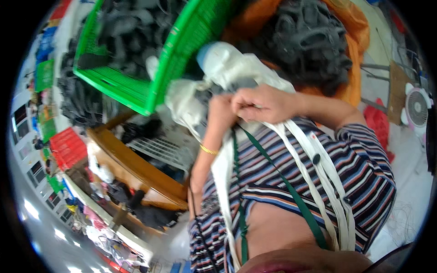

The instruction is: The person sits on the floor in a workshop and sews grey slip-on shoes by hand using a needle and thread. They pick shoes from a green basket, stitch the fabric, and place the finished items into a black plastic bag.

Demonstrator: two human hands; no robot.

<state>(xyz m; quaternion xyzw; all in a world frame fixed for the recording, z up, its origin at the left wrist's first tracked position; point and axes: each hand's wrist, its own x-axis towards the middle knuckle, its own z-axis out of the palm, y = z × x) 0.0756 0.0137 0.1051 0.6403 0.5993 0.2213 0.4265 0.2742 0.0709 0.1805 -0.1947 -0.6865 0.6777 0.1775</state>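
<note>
1. The left hand (221, 110) was drawn up close against the right hand (266, 104) in front of the chest, the two overlapping in view.
2. The right hand's fingers were curled inward; I could not tell whether they pinched anything. The left hand's fingers were largely hidden, so I could not tell its grip either.
3. A grey piece (243, 83) lay just beyond the fingers, by the near edge of a white cloth (246, 66); contact with the hands could not be made out.
4. The white cloth bulged in two rounded lumps, the right-hand one bluish at its far end.
5. A green basket (165, 61) stood tilted to the left, its near corner pointing toward the wooden furniture (136, 168) and its right rim beside the cloth. Dark grey pieces (132, 36) were heaped inside.
6. To the right, beyond the cloth, an orange bag (359, 27) gaped open, with more dark pieces piled within its rim.
7. A white rack (159, 152) sat beside the inner edge of the wooden furniture.
8. The person wore a striped shirt (364, 159), a yellow bracelet (208, 149) on the left wrist, a green cord (287, 184) and white straps (221, 175) down the front.
9. A fan (416, 107) stood far right; a red crate (70, 148), far left.
</note>
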